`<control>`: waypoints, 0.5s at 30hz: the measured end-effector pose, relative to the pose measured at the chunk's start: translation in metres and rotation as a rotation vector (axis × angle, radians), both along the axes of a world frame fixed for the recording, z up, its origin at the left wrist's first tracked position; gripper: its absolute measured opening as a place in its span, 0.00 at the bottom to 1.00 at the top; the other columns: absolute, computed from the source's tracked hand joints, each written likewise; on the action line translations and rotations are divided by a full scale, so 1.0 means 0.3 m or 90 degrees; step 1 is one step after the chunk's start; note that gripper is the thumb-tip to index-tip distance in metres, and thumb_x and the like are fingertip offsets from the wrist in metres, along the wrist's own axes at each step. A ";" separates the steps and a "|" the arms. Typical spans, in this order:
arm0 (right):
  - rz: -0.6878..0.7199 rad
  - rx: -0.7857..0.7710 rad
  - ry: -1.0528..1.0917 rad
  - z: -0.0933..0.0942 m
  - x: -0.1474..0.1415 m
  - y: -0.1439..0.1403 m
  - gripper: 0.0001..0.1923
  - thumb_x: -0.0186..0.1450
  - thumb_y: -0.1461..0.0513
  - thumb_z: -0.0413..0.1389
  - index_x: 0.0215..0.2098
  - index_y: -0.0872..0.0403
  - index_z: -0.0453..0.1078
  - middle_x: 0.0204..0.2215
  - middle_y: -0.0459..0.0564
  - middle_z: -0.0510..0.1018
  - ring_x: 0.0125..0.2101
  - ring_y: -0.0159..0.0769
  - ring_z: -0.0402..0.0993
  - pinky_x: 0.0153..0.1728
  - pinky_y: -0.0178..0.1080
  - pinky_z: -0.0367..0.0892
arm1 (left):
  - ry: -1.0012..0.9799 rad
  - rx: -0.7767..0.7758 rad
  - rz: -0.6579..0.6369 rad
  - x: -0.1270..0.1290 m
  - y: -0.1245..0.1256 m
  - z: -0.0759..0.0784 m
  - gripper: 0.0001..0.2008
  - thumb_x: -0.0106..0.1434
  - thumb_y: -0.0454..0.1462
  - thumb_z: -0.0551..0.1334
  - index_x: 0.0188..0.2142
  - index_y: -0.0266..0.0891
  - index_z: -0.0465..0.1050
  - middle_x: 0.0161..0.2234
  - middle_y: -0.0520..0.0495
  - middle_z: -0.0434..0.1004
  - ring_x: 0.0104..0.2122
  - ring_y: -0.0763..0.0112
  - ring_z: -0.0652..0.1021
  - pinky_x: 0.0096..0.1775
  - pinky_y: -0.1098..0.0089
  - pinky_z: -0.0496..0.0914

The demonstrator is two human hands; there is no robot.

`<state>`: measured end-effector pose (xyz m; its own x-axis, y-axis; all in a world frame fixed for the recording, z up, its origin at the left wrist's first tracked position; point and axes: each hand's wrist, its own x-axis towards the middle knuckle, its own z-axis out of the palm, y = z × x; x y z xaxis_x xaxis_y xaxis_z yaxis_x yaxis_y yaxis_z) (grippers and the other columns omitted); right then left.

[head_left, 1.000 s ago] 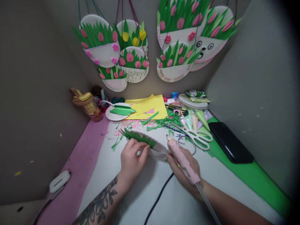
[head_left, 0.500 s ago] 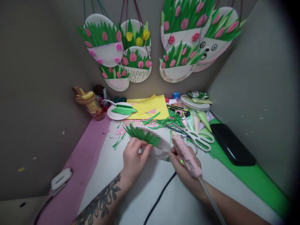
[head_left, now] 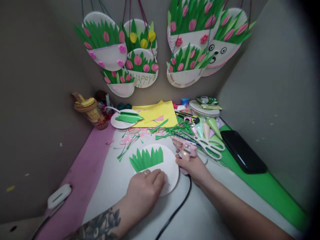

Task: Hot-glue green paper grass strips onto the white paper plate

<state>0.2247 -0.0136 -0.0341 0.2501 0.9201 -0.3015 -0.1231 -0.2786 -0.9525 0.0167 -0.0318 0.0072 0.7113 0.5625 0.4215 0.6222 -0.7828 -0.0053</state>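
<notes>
Green grass (head_left: 147, 158) glued on plate (head_left: 170, 166), flat on bench (head_left: 200, 213) w/ left hand (head_left: 146, 190) pressing open-palmed, right hand (head_left: 192, 165) gripping glue gun (head_left: 185, 149); prob. press-and-set step, next needing flowers atop grass.

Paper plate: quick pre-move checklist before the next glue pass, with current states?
1. Paper plate flat on the table: ok.
2. Left hand pressing the plate's near edge to steady it: ok.
3. Green grass strip lying on the plate's upper half, tips pointing away: ok; whether it is bonded, cannot tell.
4. Right hand gripping the pink glue gun: ok.
5. Nozzle off the plate, aimed left-back over the table: ok; drip, cannot tell.
6. Black cord runs beside the plate's near right edge: not ok.
</notes>
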 end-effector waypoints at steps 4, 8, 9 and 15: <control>0.053 -0.057 -0.124 -0.005 0.001 0.007 0.11 0.48 0.57 0.62 0.28 0.55 0.73 0.19 0.43 0.76 0.21 0.34 0.71 0.22 0.34 0.64 | 0.237 -0.080 0.036 0.027 -0.030 -0.060 0.15 0.63 0.33 0.60 0.48 0.30 0.74 0.47 0.32 0.78 0.25 0.63 0.79 0.22 0.67 0.71; 0.066 -0.067 -0.195 0.013 -0.002 0.011 0.12 0.49 0.56 0.60 0.28 0.55 0.75 0.20 0.45 0.78 0.22 0.36 0.73 0.22 0.34 0.65 | 0.321 -0.211 0.088 0.047 -0.014 -0.068 0.23 0.66 0.40 0.57 0.57 0.26 0.68 0.55 0.23 0.70 0.26 0.59 0.81 0.23 0.63 0.72; 0.073 -0.074 -0.216 0.016 -0.001 0.012 0.12 0.50 0.55 0.60 0.28 0.55 0.75 0.20 0.45 0.78 0.22 0.36 0.73 0.21 0.34 0.64 | 0.325 -0.237 0.097 0.050 -0.009 -0.063 0.25 0.66 0.42 0.57 0.57 0.25 0.67 0.55 0.21 0.69 0.26 0.58 0.81 0.23 0.63 0.73; 0.103 -0.101 -0.314 0.007 0.006 0.019 0.10 0.52 0.55 0.59 0.28 0.53 0.76 0.21 0.45 0.79 0.24 0.37 0.74 0.24 0.35 0.67 | 0.326 -0.275 0.096 0.061 -0.008 -0.057 0.35 0.62 0.51 0.60 0.56 0.22 0.68 0.54 0.19 0.69 0.26 0.58 0.81 0.24 0.64 0.72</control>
